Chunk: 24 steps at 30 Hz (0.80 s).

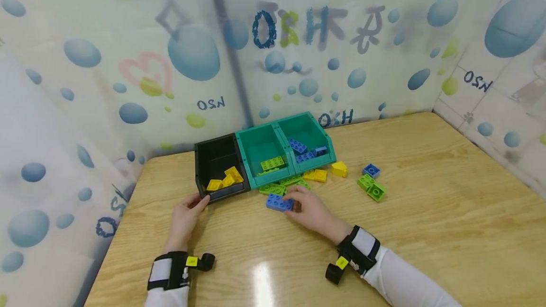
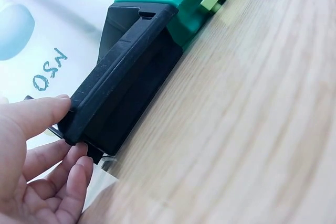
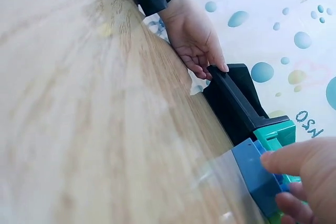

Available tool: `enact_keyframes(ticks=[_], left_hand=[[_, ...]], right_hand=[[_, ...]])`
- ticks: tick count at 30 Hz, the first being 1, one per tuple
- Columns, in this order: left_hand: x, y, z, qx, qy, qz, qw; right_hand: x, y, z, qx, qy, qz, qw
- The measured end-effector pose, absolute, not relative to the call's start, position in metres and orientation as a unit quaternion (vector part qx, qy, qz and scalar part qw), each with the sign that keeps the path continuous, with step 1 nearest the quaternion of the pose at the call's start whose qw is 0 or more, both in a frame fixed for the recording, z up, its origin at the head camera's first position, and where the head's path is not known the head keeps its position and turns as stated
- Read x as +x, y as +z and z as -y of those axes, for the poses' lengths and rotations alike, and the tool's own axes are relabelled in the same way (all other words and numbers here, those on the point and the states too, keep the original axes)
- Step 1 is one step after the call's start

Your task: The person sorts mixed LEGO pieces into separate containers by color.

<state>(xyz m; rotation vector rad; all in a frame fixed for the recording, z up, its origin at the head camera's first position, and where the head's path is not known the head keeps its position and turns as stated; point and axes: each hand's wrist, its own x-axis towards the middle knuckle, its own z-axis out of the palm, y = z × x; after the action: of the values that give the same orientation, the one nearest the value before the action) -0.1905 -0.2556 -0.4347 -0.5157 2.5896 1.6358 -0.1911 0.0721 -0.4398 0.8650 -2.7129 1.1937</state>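
Observation:
My left hand [image 1: 186, 215] pinches the front left corner of a black bin [image 1: 222, 194], thumb on its rim [image 2: 100, 85] and the other fingers curled below. Several yellow building blocks [image 1: 228, 180] lie inside it. My right hand [image 1: 313, 212] holds a blue building block [image 1: 276, 202] by its right end, studs up, in front of the bins. In the right wrist view the thumb lies against the blue block [image 3: 255, 177]. Green blocks [image 1: 271, 189] lie just behind it, along the front of the middle teal bin [image 1: 251, 181].
The right teal bin [image 1: 330, 155] holds blue blocks [image 1: 297, 146]; the middle one holds green blocks [image 1: 272, 163]. Yellow blocks [image 1: 315, 176] lie before the right bin. Farther right on the wooden table [image 1: 426, 221] are a blue block [image 1: 371, 170] and green blocks [image 1: 372, 187]. A patterned curtain [image 1: 170, 108] hangs behind.

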Motion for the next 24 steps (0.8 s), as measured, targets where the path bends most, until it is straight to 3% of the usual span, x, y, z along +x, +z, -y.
enact_keyframes(ticks=[12, 24], left_hand=[[-0.1914, -0.4368, 0.2554, -0.165, 0.520, -0.838, 0.004], [-0.1905, -0.4359, 0.2552, -0.170, 0.523, -0.835, 0.016]], right_hand=[[-0.1904, -0.4434, -0.0726, 0.237, 0.327, 0.913, 0.052], [-0.1878, -0.4408, -0.0731, 0.258, 0.333, 0.906, 0.053]])
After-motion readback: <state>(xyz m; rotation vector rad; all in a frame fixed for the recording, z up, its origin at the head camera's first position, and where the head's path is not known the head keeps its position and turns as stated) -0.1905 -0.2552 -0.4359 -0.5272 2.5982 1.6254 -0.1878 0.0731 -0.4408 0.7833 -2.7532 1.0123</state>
